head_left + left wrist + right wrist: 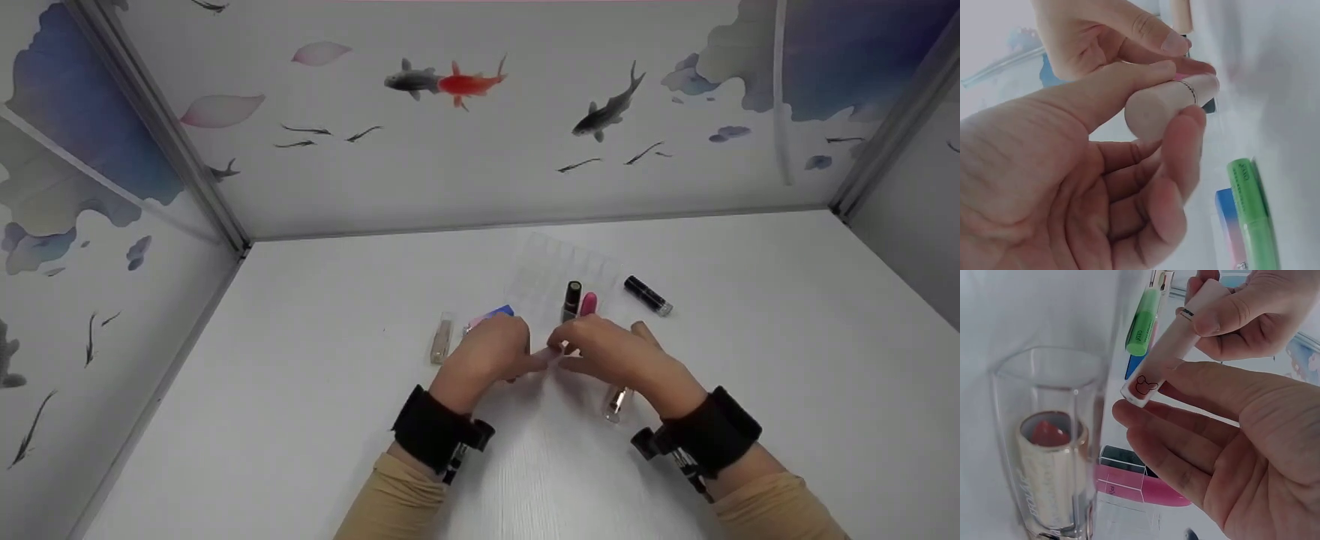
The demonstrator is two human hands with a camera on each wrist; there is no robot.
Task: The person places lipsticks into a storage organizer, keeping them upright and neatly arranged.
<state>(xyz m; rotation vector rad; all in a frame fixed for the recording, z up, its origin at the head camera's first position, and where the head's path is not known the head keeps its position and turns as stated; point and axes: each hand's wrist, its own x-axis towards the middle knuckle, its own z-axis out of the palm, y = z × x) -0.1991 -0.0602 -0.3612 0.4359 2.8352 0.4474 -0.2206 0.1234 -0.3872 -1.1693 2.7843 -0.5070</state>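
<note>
We hold one pale lipstick (pixel 1171 346) between left hand (pixel 487 356) and right hand (pixel 611 352), each gripping an end; two stand in the organizer (pixel 555 270), several remain loose.

The pale pink tube (pixel 1176 337) at upper centre looks like smooth matt plastic, ringed by a thin shiny metal band. At lower left, the lipstick (pixel 1050 472) has a clear glossy plastic cap over a brushed gold metallic case. The green stick (pixel 1253 216) at lower right seems satin plastic. The table (pixel 750 360) is matt white with faint wood grain
</note>
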